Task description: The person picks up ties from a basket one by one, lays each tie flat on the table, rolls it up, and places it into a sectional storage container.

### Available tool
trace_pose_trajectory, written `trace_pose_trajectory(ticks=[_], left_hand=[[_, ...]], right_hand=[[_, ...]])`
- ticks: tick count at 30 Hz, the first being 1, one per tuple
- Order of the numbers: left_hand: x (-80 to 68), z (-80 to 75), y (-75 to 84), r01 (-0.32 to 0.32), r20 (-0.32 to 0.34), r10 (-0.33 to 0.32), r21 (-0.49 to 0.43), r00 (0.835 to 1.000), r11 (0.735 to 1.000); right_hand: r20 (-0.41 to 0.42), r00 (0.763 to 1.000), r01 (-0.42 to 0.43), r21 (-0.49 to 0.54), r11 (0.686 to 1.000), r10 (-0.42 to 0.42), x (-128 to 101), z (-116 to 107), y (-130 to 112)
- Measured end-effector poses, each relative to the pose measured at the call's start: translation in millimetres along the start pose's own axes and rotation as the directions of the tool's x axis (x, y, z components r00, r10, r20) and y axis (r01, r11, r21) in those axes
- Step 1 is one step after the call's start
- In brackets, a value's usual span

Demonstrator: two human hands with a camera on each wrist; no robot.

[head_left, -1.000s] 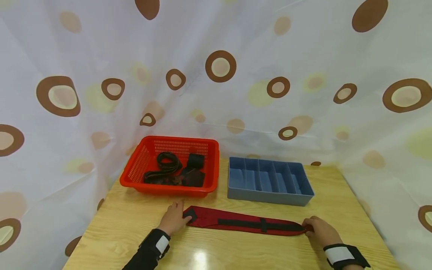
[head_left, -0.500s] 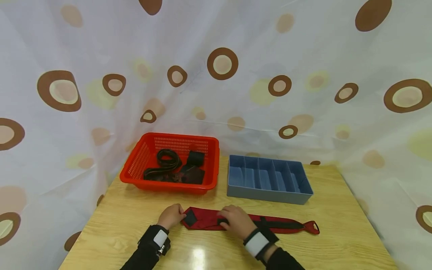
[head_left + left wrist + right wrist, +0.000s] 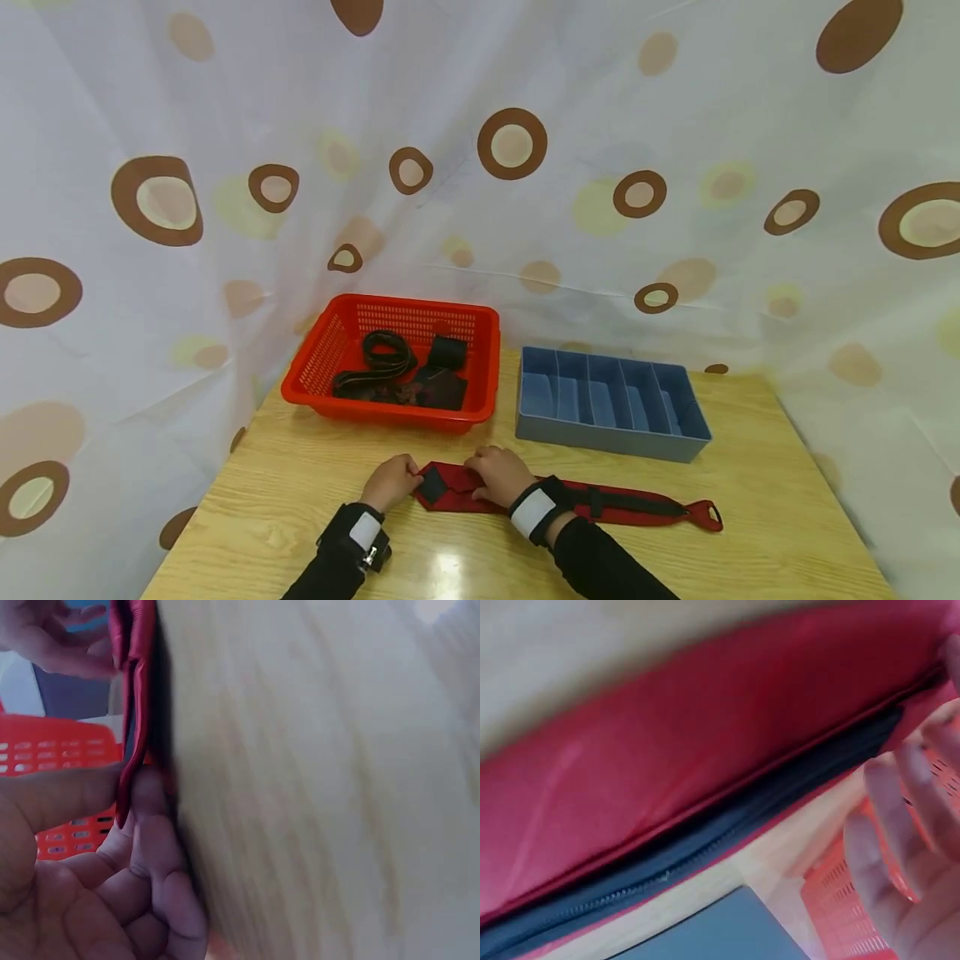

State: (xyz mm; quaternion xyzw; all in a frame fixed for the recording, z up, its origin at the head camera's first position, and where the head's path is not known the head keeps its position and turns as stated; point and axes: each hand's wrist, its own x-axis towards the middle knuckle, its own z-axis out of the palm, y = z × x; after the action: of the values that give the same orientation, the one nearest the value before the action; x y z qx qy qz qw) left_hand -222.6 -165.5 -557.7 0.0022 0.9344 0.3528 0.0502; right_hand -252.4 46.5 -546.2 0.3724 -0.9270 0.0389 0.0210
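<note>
Both hands (image 3: 450,482) pinching red strap (image 3: 637,507) wide end, long axis L-R, loop right.

Red basket (image 3: 322,364), blue divided tray (image 3: 600,437)

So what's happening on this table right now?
A person has both hands on a long red strap lying flat on the wooden table. The left hand pinches its wide end; the right hand rests on it just beside. Behind sit a red basket holding dark straps and a blue divided tray, its compartments bare.
</note>
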Motion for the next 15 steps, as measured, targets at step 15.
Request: trace_pose_trajectory(ticks=[15], left_hand=[[-7.7,3.9,34.3,-0.140,0.012,0.144,-0.174,0.989,0.975]], right_hand=[[-0.009,0.999,0.045,0.015,0.999,-0.045,-23,8,-10]])
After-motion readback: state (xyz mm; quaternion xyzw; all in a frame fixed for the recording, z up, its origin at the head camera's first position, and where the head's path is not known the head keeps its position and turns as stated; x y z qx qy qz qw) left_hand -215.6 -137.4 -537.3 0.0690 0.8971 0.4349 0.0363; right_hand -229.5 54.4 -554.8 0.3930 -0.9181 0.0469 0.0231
